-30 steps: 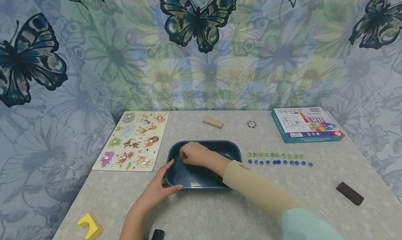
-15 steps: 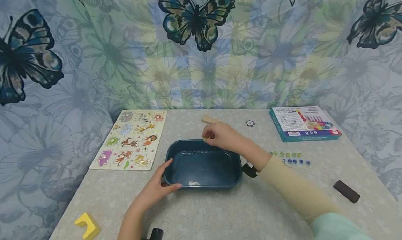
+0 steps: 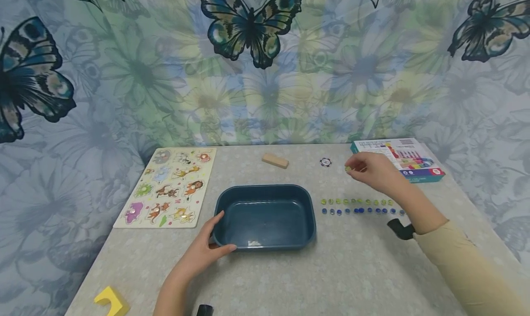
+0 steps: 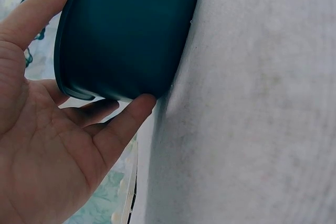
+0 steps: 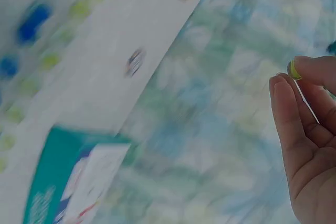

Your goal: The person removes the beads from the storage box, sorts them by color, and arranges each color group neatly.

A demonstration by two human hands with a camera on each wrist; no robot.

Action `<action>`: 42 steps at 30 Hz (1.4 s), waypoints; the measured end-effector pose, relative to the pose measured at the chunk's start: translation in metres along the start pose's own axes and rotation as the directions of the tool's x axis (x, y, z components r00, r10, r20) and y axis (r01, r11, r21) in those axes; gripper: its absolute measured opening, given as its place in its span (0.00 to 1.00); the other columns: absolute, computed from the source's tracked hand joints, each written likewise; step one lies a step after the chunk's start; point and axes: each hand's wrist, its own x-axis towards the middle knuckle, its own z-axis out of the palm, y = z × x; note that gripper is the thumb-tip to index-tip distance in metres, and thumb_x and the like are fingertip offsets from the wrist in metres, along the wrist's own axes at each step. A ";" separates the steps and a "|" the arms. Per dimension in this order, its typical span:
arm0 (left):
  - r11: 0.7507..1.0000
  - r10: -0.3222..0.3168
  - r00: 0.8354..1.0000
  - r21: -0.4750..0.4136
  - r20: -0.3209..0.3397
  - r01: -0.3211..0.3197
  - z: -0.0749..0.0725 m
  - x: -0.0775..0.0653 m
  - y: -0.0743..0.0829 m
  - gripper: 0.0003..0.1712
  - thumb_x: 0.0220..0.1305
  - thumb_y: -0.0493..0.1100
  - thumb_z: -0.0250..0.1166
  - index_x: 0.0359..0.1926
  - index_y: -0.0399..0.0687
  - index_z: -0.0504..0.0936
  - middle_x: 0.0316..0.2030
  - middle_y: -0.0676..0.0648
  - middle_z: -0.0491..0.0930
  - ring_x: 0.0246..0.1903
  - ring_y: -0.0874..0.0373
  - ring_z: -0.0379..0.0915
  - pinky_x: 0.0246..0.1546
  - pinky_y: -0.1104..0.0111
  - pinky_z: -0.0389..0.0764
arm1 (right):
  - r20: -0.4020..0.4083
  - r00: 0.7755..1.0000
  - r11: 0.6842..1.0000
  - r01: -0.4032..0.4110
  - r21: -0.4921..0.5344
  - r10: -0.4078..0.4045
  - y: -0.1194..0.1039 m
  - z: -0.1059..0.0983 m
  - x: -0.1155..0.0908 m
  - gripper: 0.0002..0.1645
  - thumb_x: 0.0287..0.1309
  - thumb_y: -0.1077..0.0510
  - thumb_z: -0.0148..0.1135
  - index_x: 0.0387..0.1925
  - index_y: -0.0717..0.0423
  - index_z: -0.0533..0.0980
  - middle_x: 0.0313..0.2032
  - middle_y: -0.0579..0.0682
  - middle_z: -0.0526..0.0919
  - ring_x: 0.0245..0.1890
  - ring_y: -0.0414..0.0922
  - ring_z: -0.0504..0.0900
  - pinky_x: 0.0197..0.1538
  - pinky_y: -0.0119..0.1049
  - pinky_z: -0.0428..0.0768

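A dark blue rectangular tray [image 3: 265, 221] stands mid-table with a bare floor. My left hand [image 3: 202, 249] holds its near left corner, thumb at the front rim and fingers along the left end. In the left wrist view, the fingertips [image 4: 142, 103] press the tray's outer wall [image 4: 126, 35]. Raised beyond the rows at the right, my right hand [image 3: 377, 171] pinches a small yellow-green glass marble [image 5: 293, 71] between thumb and fingertips. Below that hand run a row of yellow-green marbles [image 3: 354, 201] and, nearer me, a row of blue marbles [image 3: 361, 210].
An animal puzzle board [image 3: 165, 187] lies at the left. Toward the back are a wooden block [image 3: 275, 160], a patterned poker chip [image 3: 325, 162] and a teal-and-white game box [image 3: 422, 175], partly behind my right hand. A yellow arch block [image 3: 112, 301] is at the front left.
My right hand has lifted out of the tray with the yellow-green marble and moved right, over past the marble rows. The left hand keeps its hold on the tray.
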 end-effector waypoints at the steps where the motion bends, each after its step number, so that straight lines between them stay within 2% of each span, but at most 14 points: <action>1: 1.000 -0.001 1.000 0.001 -0.002 0.001 0.000 -0.001 0.000 0.53 0.52 0.53 0.71 0.72 0.60 0.48 0.71 0.41 0.42 0.67 0.36 0.45 0.52 0.56 0.73 | -0.004 1.000 0.999 -0.030 -0.014 0.030 0.011 -0.004 -0.005 0.10 0.59 0.58 0.60 0.42 0.57 0.79 0.38 0.53 0.82 0.40 0.50 0.79 0.40 0.46 0.79; 5: 1.000 -0.004 1.000 0.004 -0.009 0.004 -0.001 -0.004 0.000 0.54 0.51 0.54 0.71 0.72 0.60 0.48 0.71 0.41 0.42 0.67 0.35 0.46 0.52 0.55 0.74 | -0.020 0.993 0.992 -0.119 -0.050 0.118 0.058 -0.011 -0.024 0.11 0.58 0.57 0.61 0.40 0.60 0.79 0.35 0.53 0.81 0.36 0.50 0.77 0.37 0.45 0.78; 8: 1.000 -0.004 1.000 0.007 -0.012 0.004 -0.003 -0.004 0.000 0.54 0.51 0.54 0.71 0.72 0.60 0.48 0.71 0.40 0.42 0.66 0.35 0.47 0.51 0.56 0.74 | 0.018 0.987 0.985 -0.160 -0.063 0.161 0.087 -0.010 -0.035 0.11 0.57 0.57 0.61 0.38 0.62 0.79 0.32 0.51 0.79 0.32 0.47 0.75 0.35 0.40 0.76; 13: 1.000 0.003 1.000 0.009 -0.016 -0.003 -0.004 -0.005 0.000 0.54 0.51 0.54 0.71 0.72 0.59 0.48 0.71 0.40 0.42 0.66 0.34 0.47 0.51 0.56 0.74 | 0.131 0.961 0.970 -0.234 -0.069 0.242 0.121 -0.001 -0.045 0.13 0.56 0.57 0.61 0.38 0.64 0.78 0.30 0.50 0.78 0.30 0.46 0.72 0.33 0.37 0.74; 17: 1.000 0.004 1.000 0.005 -0.017 -0.003 -0.003 -0.005 0.000 0.54 0.51 0.53 0.71 0.72 0.58 0.48 0.71 0.39 0.42 0.66 0.34 0.47 0.51 0.56 0.74 | 0.188 0.940 0.959 -0.276 -0.063 0.283 0.141 0.009 -0.046 0.12 0.54 0.58 0.63 0.36 0.64 0.77 0.28 0.50 0.77 0.30 0.46 0.72 0.33 0.37 0.73; 21: 1.000 -0.002 1.000 0.005 -0.017 0.002 -0.002 -0.005 0.000 0.54 0.51 0.53 0.71 0.72 0.58 0.48 0.71 0.40 0.43 0.67 0.35 0.47 0.51 0.56 0.74 | 0.202 0.929 0.951 -0.302 -0.066 0.309 0.149 0.017 -0.044 0.10 0.53 0.60 0.64 0.34 0.64 0.77 0.27 0.51 0.76 0.30 0.46 0.72 0.33 0.37 0.72; 30: 1.000 0.013 1.000 -0.016 -0.017 -0.013 -0.001 -0.005 -0.001 0.53 0.52 0.52 0.71 0.72 0.57 0.49 0.71 0.40 0.43 0.66 0.35 0.46 0.51 0.56 0.74 | 0.227 0.909 0.937 -0.341 -0.081 0.350 0.151 0.024 -0.043 0.10 0.52 0.61 0.64 0.33 0.65 0.76 0.27 0.53 0.75 0.30 0.47 0.72 0.33 0.38 0.73; 37: 1.000 0.017 1.000 -0.018 -0.015 -0.017 -0.001 -0.004 0.000 0.53 0.52 0.51 0.71 0.72 0.57 0.49 0.71 0.40 0.43 0.67 0.35 0.46 0.52 0.56 0.74 | 0.216 0.917 0.942 -0.327 -0.079 0.336 0.153 0.024 -0.043 0.11 0.52 0.61 0.64 0.35 0.66 0.76 0.28 0.53 0.76 0.30 0.47 0.73 0.35 0.40 0.75; 42: 1.000 0.010 1.000 -0.017 -0.009 -0.010 0.000 -0.004 0.000 0.53 0.52 0.52 0.71 0.72 0.58 0.48 0.71 0.40 0.43 0.67 0.35 0.46 0.52 0.55 0.73 | 0.202 0.928 0.949 -0.299 -0.099 0.313 0.145 0.014 -0.045 0.17 0.53 0.58 0.64 0.40 0.68 0.76 0.32 0.58 0.79 0.32 0.50 0.75 0.37 0.45 0.77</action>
